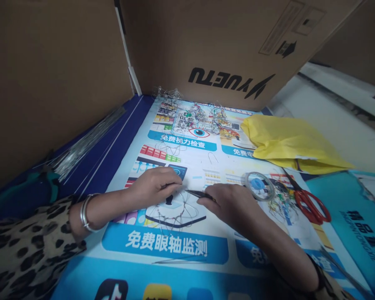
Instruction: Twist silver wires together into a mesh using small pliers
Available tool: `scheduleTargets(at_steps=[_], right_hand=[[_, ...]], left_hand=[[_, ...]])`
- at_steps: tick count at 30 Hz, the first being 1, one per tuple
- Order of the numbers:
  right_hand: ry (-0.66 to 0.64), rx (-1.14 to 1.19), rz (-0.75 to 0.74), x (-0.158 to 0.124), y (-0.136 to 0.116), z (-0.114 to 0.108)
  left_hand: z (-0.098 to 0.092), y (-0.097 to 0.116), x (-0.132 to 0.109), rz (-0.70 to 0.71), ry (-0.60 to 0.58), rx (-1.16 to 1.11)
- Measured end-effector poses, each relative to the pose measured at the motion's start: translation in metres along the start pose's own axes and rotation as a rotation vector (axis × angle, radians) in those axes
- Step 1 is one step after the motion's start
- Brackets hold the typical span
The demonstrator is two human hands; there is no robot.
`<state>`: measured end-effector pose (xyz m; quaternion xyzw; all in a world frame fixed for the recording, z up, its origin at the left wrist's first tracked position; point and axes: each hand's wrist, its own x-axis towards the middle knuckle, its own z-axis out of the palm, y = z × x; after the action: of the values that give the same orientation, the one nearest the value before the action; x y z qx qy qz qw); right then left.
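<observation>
My left hand [158, 186] pinches the top of a thin wire piece between thumb and fingertips. The wire piece [175, 218] is a ring-like tangle of fine loops, hanging just above the printed sheet. My right hand [229, 204] is closed round small pliers [196, 193] with narrow dark jaws; their handles are hidden in the palm. The jaw tips point left and meet the upper part of the wire beside my left fingertips. Whether they clamp it I cannot tell. A roll of clear tape [260, 186] lies just beyond my right hand.
Red-handled scissors [312, 206], a yellow bag [287, 139] and a teal packet [340, 216] lie at right. Tangled wire pieces [214, 118] sit at the back before a cardboard box [200, 46]. Straight wires [84, 143] and teal-handled pliers [28, 183] are at left.
</observation>
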<state>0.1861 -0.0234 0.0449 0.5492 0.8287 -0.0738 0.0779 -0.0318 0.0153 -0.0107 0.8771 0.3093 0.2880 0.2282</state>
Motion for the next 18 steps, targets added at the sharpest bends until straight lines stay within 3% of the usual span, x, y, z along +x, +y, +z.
scheduleTargets(at_steps=[18], right_hand=[[0.136, -0.003, -0.045, 0.007, 0.002, 0.020]], left_hand=[[-0.009, -0.003, 0.001, -0.114, -0.018, -0.057]])
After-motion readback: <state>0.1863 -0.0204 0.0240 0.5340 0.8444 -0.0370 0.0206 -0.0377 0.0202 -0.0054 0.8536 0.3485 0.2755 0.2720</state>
